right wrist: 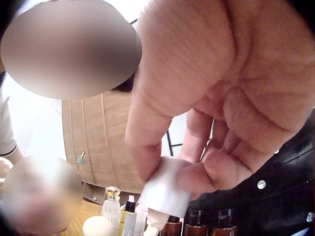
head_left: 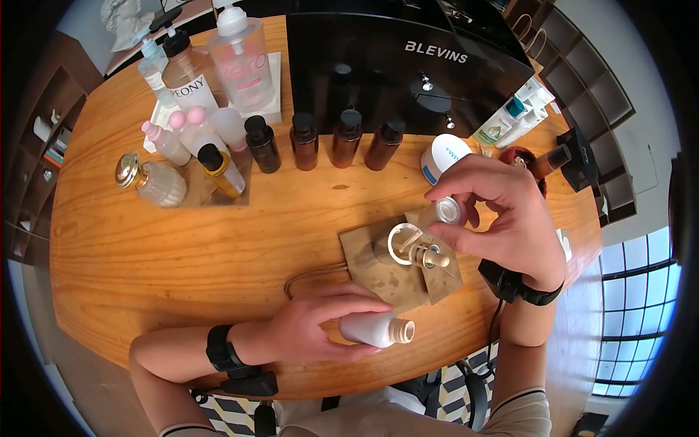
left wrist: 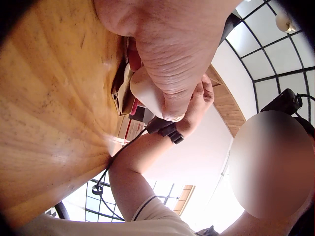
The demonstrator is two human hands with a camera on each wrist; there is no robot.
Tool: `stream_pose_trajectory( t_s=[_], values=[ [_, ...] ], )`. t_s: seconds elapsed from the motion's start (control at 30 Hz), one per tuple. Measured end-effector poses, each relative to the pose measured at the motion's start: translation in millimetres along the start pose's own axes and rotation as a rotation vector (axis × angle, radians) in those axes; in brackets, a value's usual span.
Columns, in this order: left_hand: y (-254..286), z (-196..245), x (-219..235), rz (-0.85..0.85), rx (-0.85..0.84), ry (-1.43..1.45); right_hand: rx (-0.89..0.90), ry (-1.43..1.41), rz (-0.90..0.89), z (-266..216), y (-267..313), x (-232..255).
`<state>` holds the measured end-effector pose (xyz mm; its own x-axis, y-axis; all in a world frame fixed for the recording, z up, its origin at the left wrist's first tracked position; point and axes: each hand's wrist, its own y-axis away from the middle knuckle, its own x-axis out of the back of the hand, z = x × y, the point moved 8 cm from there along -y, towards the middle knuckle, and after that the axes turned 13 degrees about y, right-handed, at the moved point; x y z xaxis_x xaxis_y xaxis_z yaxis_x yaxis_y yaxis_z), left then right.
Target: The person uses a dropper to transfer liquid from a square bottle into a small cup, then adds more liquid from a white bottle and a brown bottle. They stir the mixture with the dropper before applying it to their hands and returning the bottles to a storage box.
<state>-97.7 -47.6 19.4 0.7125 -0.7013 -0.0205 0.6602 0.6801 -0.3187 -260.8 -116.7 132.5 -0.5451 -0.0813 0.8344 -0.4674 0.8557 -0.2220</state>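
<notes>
In the head view, my left hand (head_left: 320, 324) grips a white bottle (head_left: 368, 329) lying tilted on its side. Its uncapped, beige-stained neck (head_left: 402, 331) points right. Higher up, my right hand (head_left: 510, 211) pinches a white cap (head_left: 445, 210) between thumb and fingers. The same cap (right wrist: 167, 184) shows large in the right wrist view, its wide end downward. Below that hand, on a flattened brown paper bag (head_left: 371, 273), are a clear ring-rimmed piece (head_left: 393, 231) and a gold-collared piece with a beige tip (head_left: 435, 258). My left thumb lies along the bottle (left wrist: 147, 96) in the left wrist view.
Several dark bottles (head_left: 304, 142) line the back, before a black box (head_left: 364, 69). Pump bottles (head_left: 244, 65) and small cosmetics stand at the back left. Beyond my right hand are a white round jar (head_left: 443, 156) and tubes (head_left: 502, 120). A cable hangs by my right wrist.
</notes>
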Motion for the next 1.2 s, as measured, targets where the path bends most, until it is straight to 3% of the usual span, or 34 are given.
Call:
stream_pose_trajectory(
  t_s=[0.13,0.2,0.4,0.5,1.2],
  values=[
    [1.1,-0.5,-0.3,-0.018,0.019,0.011,-0.022,0.019,-0.02,1.3,-0.7,-2.9],
    [1.8,-1.2,-1.5,-0.036,0.027,0.024,-0.002,-0.004,0.068,2.9,-0.4,2.7],
    [0.9,-0.6,-1.1,-0.04,0.031,0.011,0.011,-0.002,-0.003,0.8,1.0,-2.5],
    [1.0,-0.6,-1.3,-0.04,0.03,0.02,0.005,-0.019,0.063,3.1,0.7,2.1],
    [-0.9,-0.6,-0.7,-0.011,0.029,0.018,-0.001,0.011,-0.008,3.2,-1.3,-9.6]
  ],
)
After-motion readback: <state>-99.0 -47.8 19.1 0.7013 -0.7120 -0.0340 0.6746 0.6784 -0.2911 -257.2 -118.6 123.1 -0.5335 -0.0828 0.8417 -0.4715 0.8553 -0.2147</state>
